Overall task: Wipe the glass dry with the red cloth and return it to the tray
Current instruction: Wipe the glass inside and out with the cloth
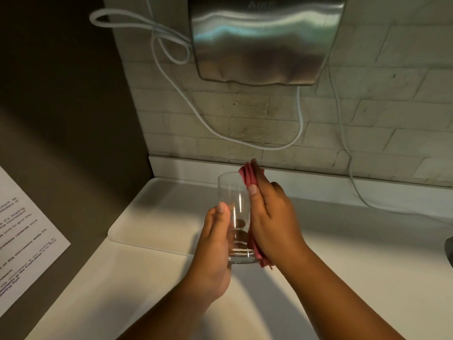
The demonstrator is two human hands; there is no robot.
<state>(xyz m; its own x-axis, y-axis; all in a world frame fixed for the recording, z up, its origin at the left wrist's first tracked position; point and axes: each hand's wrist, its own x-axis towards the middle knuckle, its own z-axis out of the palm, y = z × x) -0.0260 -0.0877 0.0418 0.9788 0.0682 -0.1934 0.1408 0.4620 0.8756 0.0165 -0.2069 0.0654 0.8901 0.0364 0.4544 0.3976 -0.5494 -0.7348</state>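
A clear drinking glass [234, 204] is held upright above the counter, in the middle of the view. My left hand [215, 244] grips its lower left side and base. My right hand [272, 217] presses a folded red cloth [247, 177] flat against the glass's right side, fingers stretched along it. The cloth shows above my fingertips and below my palm near the glass's base. A white tray [152, 217] with rounded corners lies on the counter behind and left of the glass, with nothing on the part I can see.
A steel hand dryer [264, 40] hangs on the brick wall above, with white cables [196, 111] looping below it. A printed paper sheet [22, 241] lies at the left. The white counter [122, 290] runs under my arms. A dark rim [449, 251] shows at the right edge.
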